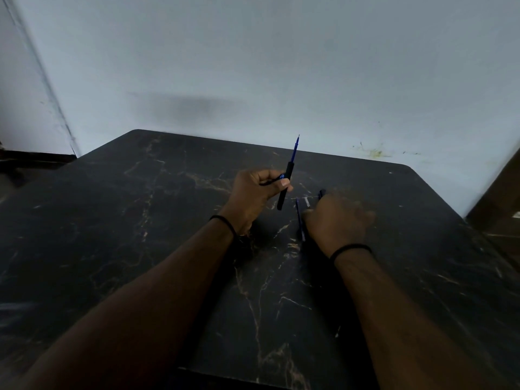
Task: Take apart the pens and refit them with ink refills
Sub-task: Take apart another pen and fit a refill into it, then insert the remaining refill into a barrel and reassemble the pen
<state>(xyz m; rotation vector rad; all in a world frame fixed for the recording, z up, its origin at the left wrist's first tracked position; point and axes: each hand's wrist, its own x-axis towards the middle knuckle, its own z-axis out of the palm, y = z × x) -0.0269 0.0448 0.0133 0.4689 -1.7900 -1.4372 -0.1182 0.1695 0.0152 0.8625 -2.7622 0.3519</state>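
head view: our left hand [257, 190] pinches a black pen barrel [284, 187] upright above the dark marble table [168, 220], its blue refill [295, 149] poking out the top, probably so the tip stays free for the next piece. our right hand [337, 220], blurred, reaches down over loose pen parts [300, 218] on the table; we cannot tell whether its fingers have closed on anything.

Two hands [254, 192], one pen barrel [284, 190].
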